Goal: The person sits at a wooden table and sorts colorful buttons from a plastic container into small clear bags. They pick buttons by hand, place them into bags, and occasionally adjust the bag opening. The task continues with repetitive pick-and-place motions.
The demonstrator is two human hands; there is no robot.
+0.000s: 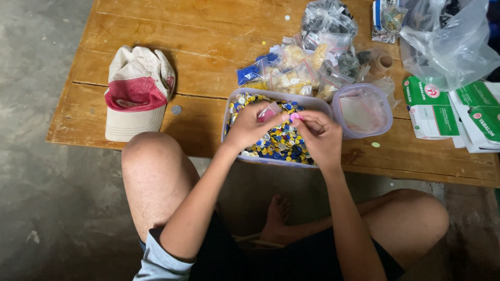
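Observation:
A clear rectangular tub point(227, 106) full of small blue, yellow and white round pieces point(284, 143) sits at the near edge of a low wooden table point(208, 36). Both my hands hover over the tub. My left hand point(249, 127) pinches a small clear plastic bag point(270, 111) with a pink tint. My right hand point(319, 136) meets it at the bag's edge, fingertips closed on the bag's rim.
A red-and-cream cap point(138, 91) and a coin point(176, 110) lie at left. Behind the tub is a heap of small filled bags point(302, 67); a round clear tub point(363, 110) of empty bags, green-white boxes point(448, 112) and a big plastic bag point(450, 39) sit right. My bare knees flank the tub.

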